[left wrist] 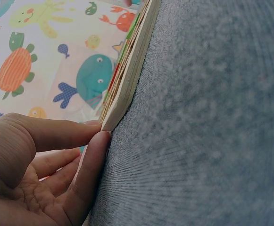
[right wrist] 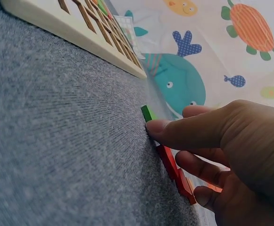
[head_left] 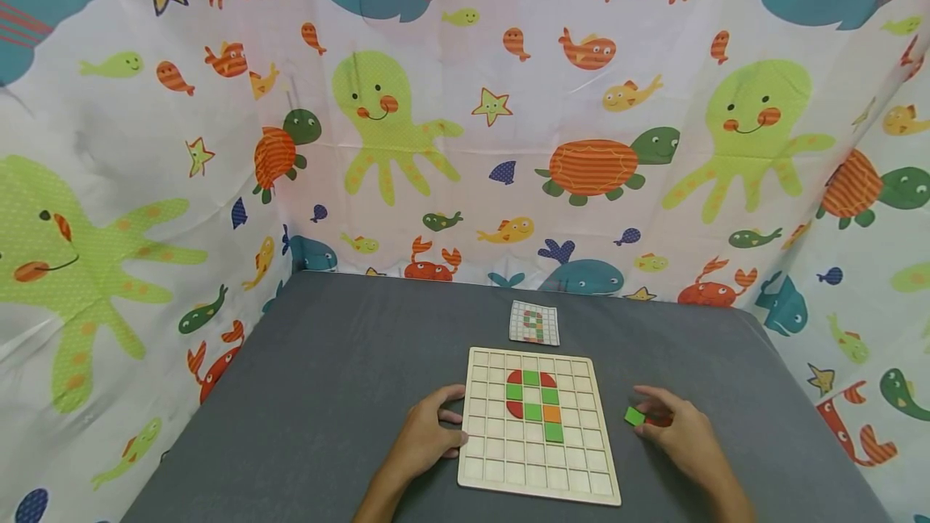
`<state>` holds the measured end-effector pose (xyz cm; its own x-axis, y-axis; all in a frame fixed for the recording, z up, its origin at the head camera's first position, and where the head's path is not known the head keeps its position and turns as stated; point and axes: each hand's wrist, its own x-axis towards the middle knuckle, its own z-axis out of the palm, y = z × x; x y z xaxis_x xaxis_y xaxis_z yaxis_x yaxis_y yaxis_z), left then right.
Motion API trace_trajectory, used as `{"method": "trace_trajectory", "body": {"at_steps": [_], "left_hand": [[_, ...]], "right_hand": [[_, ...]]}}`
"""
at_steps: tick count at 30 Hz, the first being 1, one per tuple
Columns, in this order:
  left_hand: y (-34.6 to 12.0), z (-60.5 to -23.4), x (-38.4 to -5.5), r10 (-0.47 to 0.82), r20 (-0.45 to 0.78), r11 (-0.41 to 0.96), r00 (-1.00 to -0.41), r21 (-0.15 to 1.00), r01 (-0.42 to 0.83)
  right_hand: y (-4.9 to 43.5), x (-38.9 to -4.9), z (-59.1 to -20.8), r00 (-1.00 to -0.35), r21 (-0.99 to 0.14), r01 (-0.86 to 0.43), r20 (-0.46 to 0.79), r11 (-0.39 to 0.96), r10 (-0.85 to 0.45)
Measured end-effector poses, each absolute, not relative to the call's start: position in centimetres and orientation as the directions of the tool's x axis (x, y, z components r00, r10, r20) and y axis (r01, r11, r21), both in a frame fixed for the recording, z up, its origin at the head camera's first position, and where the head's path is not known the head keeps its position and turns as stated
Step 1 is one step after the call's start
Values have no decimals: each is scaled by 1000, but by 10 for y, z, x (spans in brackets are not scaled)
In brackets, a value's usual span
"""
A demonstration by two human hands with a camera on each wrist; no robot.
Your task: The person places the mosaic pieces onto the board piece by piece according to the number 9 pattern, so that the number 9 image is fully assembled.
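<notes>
A pale wooden grid board (head_left: pixel 504 470) lies on the grey cloth. Set in its squares are green square tiles (head_left: pixel 554 433), red rounded tiles (head_left: pixel 514 409) and one orange tile (head_left: pixel 551 414), arranged like a figure 9. My left hand (head_left: pixel 427 433) pinches the board's left edge between thumb and finger, seen closely at the wooden edge (left wrist: pixel 122 101) in the left wrist view. Right of the board, my right hand (head_left: pixel 686 436) pinches a loose green tile (head_left: pixel 634 416) between thumb and index finger. Red tiles (right wrist: pixel 167 162) lie beneath that hand, partly hidden by its fingers.
Behind the board lies a small pattern card (head_left: pixel 517 335) printed with a similar coloured figure on a grid. The grey table cloth (head_left: pixel 349 361) extends to both sides. A white curtain (head_left: pixel 436 232) with printed sea animals hangs at the back and sides.
</notes>
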<state>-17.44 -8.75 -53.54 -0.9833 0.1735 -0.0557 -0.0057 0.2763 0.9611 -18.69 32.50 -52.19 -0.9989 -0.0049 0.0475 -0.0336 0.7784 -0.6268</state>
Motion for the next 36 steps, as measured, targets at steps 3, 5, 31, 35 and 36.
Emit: {"method": "trace_trajectory", "body": {"at_steps": [3,5,31,35,36], "left_hand": [[-87,-535,-174,175,-52,276,-983,961,-2],[-87,-535,-174,175,-50,275,-983,961,0],[-88,-537,-175,177,-53,269,-983,963,-3],[-88,-537,-175,177,-50,269,-983,963,-1],[-88,-537,-175,176,-49,269,-983,963,0]], "right_hand": [[324,-187,-522,-998,-617,-35,56,786,0],[323,-187,-522,-998,-612,-33,58,791,3],[276,-181,-506,-979,-818,-93,-28,568,-201],[271,-181,-506,-972,-832,-119,-14,543,-234],[270,-181,-506,-969,-837,-126,-10,533,-245]]}}
